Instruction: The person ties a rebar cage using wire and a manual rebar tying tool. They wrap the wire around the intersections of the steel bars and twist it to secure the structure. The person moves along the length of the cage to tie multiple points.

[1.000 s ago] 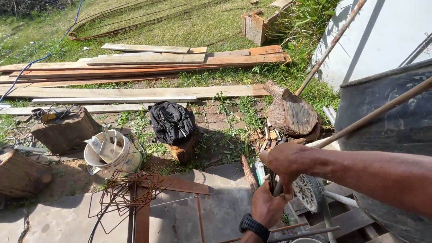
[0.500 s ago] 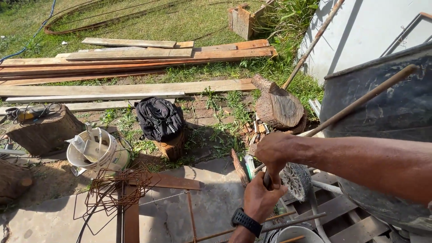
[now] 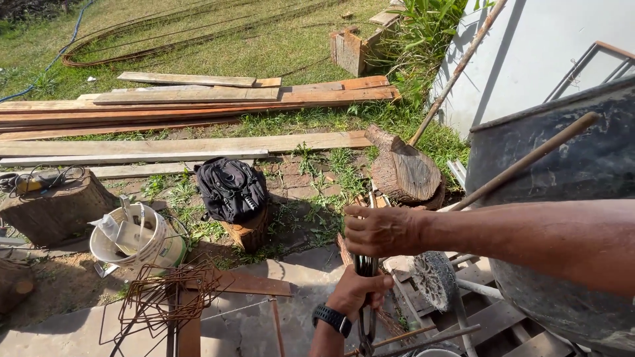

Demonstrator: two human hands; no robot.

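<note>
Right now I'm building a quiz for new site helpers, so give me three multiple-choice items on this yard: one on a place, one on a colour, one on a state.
1. Where does the black fabric backpack rest?
A. on a short wooden block
B. inside the bucket
C. on the stacked planks

2. What colour is the plastic bucket holding tools?
A. blue
B. white
C. red

3. How do the two hands meet the dark metal tool?
A. both open, away from it
B. only one touches it
C. both closed around it

Answers:
1 A: the wooden block shows just beneath the backpack.
2 B: its wall is white.
3 C: the right hand grips the top of the tool and the left hand, with a black wristwatch, grips lower down.
</note>
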